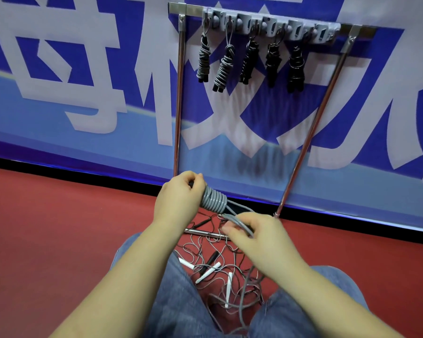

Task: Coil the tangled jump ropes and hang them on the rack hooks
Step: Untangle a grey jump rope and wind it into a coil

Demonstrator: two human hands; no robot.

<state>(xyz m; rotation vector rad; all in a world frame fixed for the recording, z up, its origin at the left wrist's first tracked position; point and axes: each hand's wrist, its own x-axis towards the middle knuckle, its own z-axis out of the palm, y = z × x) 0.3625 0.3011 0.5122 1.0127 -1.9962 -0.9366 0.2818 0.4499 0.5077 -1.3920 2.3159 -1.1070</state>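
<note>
Landmark: metal rack [300, 152], standing on the red floor [59, 228] against a blue banner [83, 69] with large pale characters.
Hook strip: grey hook bar [271, 26] fixed along the rack's top rail.
Hung ropes: five coiled bundles [248, 63] hang from the hooks, two grey at the rack's left end and three darker ones beside them; the hooks toward the rack's right end carry nothing.
Left hand: left hand [178, 196] is in front of the rack's left post, low down, fingers curled round the dark handle end of the grey jump rope [214, 198].
Rope in work: tight grey turns are wound round that handle end, just right of the left hand; loose strands trail from the coil down to the other hand.
Right hand: right hand [257, 236] is below the rack's middle, fingers curled round the loose grey strands; the exact pinch is blurred, apparently thumb against fingers.
Tangled pile: tangled ropes [220, 272] with white and black handles lie on the floor at the rack's foot, between the person's denim-clad knees [171, 289].
Base bar: a metal bar [205, 232] lies across the floor under the hands.
</note>
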